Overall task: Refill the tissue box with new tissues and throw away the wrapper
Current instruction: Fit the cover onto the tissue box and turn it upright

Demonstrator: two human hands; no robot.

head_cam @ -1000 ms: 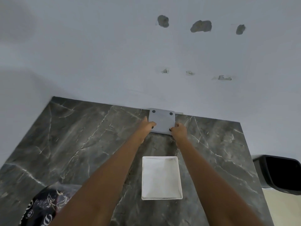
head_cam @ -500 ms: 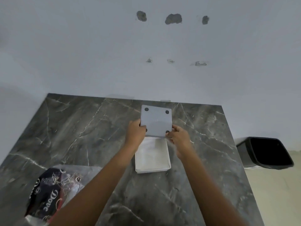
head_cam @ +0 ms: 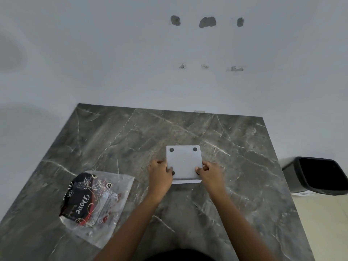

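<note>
A pale grey square panel [head_cam: 183,161] with dark round pads at its corners lies on top of the white tissue box [head_cam: 186,181], hiding nearly all of it; only a thin white strip of the box shows at the near edge. My left hand [head_cam: 160,175] grips the panel's left edge and my right hand [head_cam: 210,173] grips its right edge. The emptied clear plastic wrapper [head_cam: 96,202], printed dark blue and red with the word Dove, lies flat on the dark marble table [head_cam: 113,144] to the left.
A black waste bin [head_cam: 318,175] stands on the floor beyond the table's right edge. A white wall with several chipped patches [head_cam: 207,22] rises behind the table's far edge.
Both hands carried the grey panel from the table's far edge toward me and set it down over the open white box, covering the tissues. The view tilted, showing the wrapper.
</note>
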